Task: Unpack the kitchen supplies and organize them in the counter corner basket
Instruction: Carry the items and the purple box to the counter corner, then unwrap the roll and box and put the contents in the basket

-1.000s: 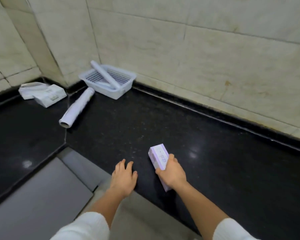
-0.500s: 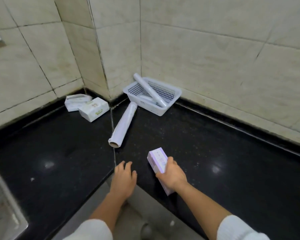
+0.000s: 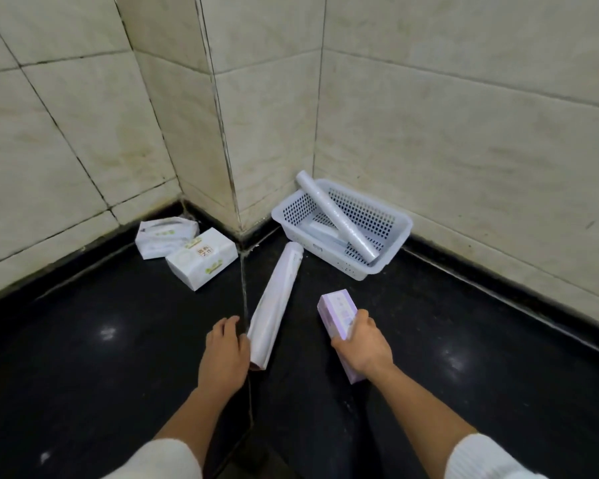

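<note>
A white perforated basket (image 3: 393, 252) sits in the counter corner against the tiled wall. A wrapped roll (image 3: 336, 221) leans across it, one end over the rim, above a flat item on the basket floor. A longer white roll (image 3: 277, 299) lies on the black counter, pointing at the basket. My left hand (image 3: 223, 354) rests against that roll's near end, fingers curled beside it. My right hand (image 3: 362, 344) is shut on a lilac box (image 3: 338, 314), held just above the counter, right of the roll.
Two white tissue packs (image 3: 203, 259) (image 3: 163, 236) lie at the left by the wall's jutting corner. Tiled walls border the black counter (image 3: 464, 357) at the back and right. A seam runs down the counter by my left hand.
The view has swung toward the corner, so basket and rolls look nearer. My left hand has moved forward to the long roll's near end. My right hand keeps the lilac box.
</note>
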